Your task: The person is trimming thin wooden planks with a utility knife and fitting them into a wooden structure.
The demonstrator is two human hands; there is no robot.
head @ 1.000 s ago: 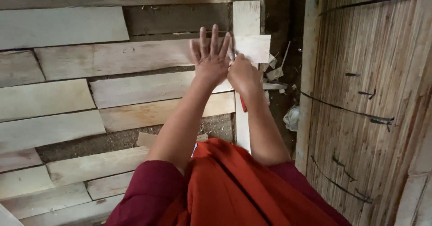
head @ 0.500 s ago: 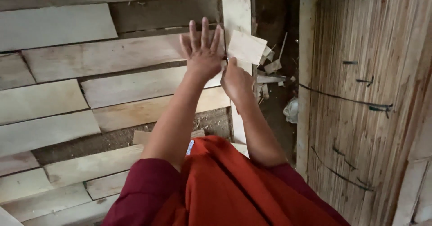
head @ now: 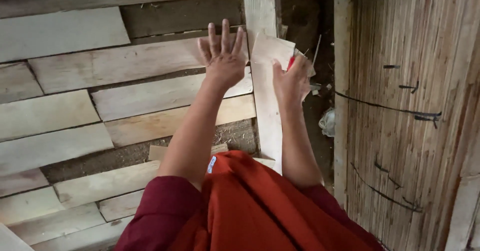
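The left hand lies flat, palm down, on a pale plank, its fingers spread and straight, their tips near the plank's upper edge. Just to its right, the right hand grips a small, thin board piece, thumb on the near face and the other fingers curled behind it; the piece stands tilted above an upright strip of light wood that runs across the plank ends. A sliver of a red thing shows in the right hand too; what it is cannot be told. More planks lie side by side to the left with dark gaps between them. On the right stands a bamboo-slat wall bound with dark wire. Wood scraps lie in the dark gap between strip and wall. Red cloth fills the lower view.
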